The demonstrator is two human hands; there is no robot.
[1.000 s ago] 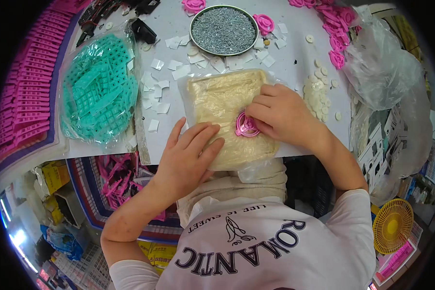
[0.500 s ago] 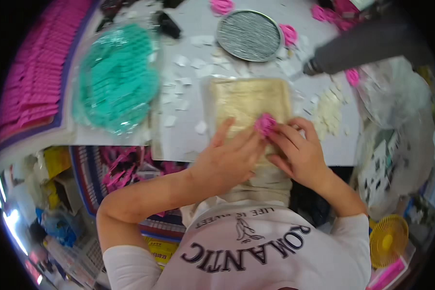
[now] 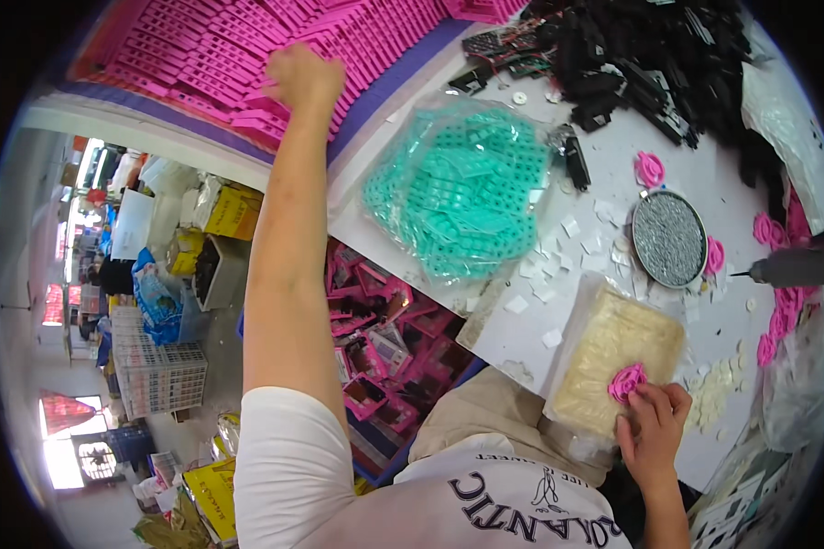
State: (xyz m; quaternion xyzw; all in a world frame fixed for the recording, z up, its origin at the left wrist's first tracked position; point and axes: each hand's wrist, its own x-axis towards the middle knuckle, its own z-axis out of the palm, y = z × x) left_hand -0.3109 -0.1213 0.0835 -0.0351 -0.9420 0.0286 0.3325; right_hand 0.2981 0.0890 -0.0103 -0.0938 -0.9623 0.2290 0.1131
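My left hand (image 3: 305, 80) is stretched far forward over the rows of pink plastic parts (image 3: 192, 69), its fingers curled down onto them; the fingertips are partly hidden. Close to my body, my right hand (image 3: 657, 421) has its thumb and fingers at the edge of a pink rose-shaped piece (image 3: 626, 382). That piece rests on a cream-coloured block (image 3: 618, 343) wrapped in clear plastic at the table's front edge. Beyond the block stands a round dish of small silvery screws (image 3: 669, 240), with more pink rose-shaped pieces (image 3: 649, 169) around it.
A clear bag of turquoise parts (image 3: 458, 188) lies mid-table. Small white squares (image 3: 551, 339) are scattered beside the block. Black parts (image 3: 650, 64) are heaped at the back. A dark power screwdriver (image 3: 792, 268) hangs at the right. Below the table edge sits a bin of pink assemblies (image 3: 375, 339).
My left hand has left the rose-shaped piece and reached forward-left to the pink parts. The right hand stays at the piece on the block. The view has swung left.
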